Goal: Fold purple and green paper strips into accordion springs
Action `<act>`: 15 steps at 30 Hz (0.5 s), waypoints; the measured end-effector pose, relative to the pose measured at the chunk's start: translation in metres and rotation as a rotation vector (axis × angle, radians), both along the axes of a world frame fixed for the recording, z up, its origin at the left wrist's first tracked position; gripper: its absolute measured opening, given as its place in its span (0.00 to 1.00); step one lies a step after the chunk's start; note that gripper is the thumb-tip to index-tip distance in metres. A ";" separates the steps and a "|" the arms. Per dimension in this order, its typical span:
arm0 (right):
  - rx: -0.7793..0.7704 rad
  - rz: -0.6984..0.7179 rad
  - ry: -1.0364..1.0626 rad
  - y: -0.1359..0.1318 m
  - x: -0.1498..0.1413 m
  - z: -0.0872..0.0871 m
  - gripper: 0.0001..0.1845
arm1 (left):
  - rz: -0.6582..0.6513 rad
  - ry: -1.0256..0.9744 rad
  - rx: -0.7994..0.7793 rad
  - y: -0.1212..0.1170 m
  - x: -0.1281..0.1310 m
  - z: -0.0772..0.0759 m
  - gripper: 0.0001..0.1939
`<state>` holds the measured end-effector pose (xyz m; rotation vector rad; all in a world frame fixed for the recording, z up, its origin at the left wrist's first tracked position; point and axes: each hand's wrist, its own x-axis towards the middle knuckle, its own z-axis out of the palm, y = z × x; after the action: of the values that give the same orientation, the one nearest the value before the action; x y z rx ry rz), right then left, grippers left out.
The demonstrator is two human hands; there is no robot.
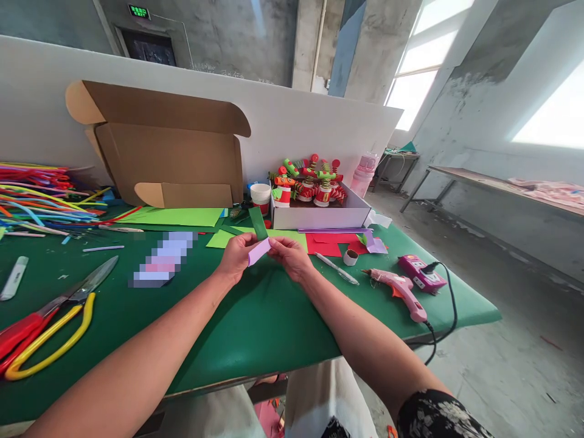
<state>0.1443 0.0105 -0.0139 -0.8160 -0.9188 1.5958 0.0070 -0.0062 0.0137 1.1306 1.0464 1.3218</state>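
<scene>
Table, green-topped [274, 340], spanning the foreground.
Cardboard box [168, 155], brown, stood open at the rear left of the table.
Coloured stems [50, 194], a loose heap at the far left.
White tray [319, 218], rear centre, filled with red-and-green figures [323, 190].
Scissors [75, 298], one handle red, one yellow, blades pointing away, front left.
Light-green sheet [177, 216], flat before the cardboard box.
Left hand [237, 258], fingers pinched on the left end of a folded lilac paper piece [259, 252].
Right hand [292, 255], fingertips closed on the right end of the same piece, which is held between the two hands, above the table's middle.
Glue gun [399, 286], pink, nozzle pointing left, to the right of the right hand; a purple block [420, 272] with a black cord just behind it.
Paper cups [260, 194], stacked, left of the white tray.
Dark-green paper strip [258, 223], just behind the lilac piece; whether the two touch is hard to tell.
Pen [337, 269], slim, lying near the right hand.
Small paper ring [350, 258], beside the pen.
</scene>
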 end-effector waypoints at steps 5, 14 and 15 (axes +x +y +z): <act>0.017 -0.054 -0.044 0.001 -0.002 0.000 0.19 | -0.005 0.003 -0.002 0.003 -0.001 -0.002 0.15; 0.168 -0.219 -0.209 -0.001 -0.008 -0.003 0.15 | -0.015 -0.013 -0.067 0.001 0.000 -0.003 0.20; 0.192 -0.233 -0.226 -0.001 -0.008 -0.002 0.15 | -0.029 -0.014 -0.062 0.001 0.000 -0.003 0.21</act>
<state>0.1360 0.0097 -0.0163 -0.9431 -1.0769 1.2108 0.0069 -0.0050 0.0107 1.0850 1.0496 1.2644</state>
